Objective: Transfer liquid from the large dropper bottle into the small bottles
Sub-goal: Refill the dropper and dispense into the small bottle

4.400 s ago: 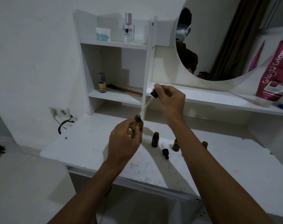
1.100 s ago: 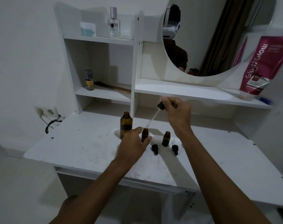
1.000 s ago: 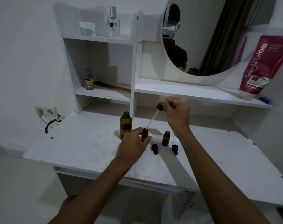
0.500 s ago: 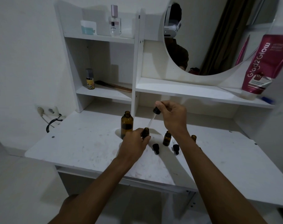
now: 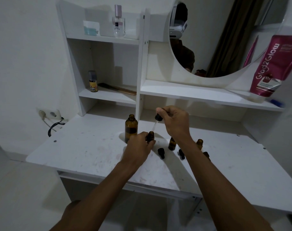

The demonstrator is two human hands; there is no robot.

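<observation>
The large amber dropper bottle (image 5: 131, 127) stands uncapped on the white desk (image 5: 85, 147), near the shelf divider. My left hand (image 5: 138, 147) grips a small amber bottle (image 5: 150, 136) that stands on the desk. My right hand (image 5: 175, 122) pinches the black bulb of the dropper (image 5: 157, 121); its glass tip points down into the small bottle's mouth. Two more small amber bottles (image 5: 172, 143) (image 5: 199, 143) stand to the right. A fourth (image 5: 206, 155) is half hidden by my right forearm.
Two small black dropper caps (image 5: 161, 152) (image 5: 181, 154) lie on the desk by my right wrist. Shelves behind hold a perfume bottle (image 5: 119, 22), a small yellow bottle (image 5: 93, 81), a comb (image 5: 117, 89) and a pink tube (image 5: 273, 67). A round mirror (image 5: 225, 35) hangs above.
My right hand has lowered the dropper so its tip reaches the small bottle's mouth. Before that, my left hand set the large bottle down and took hold of the small bottle.
</observation>
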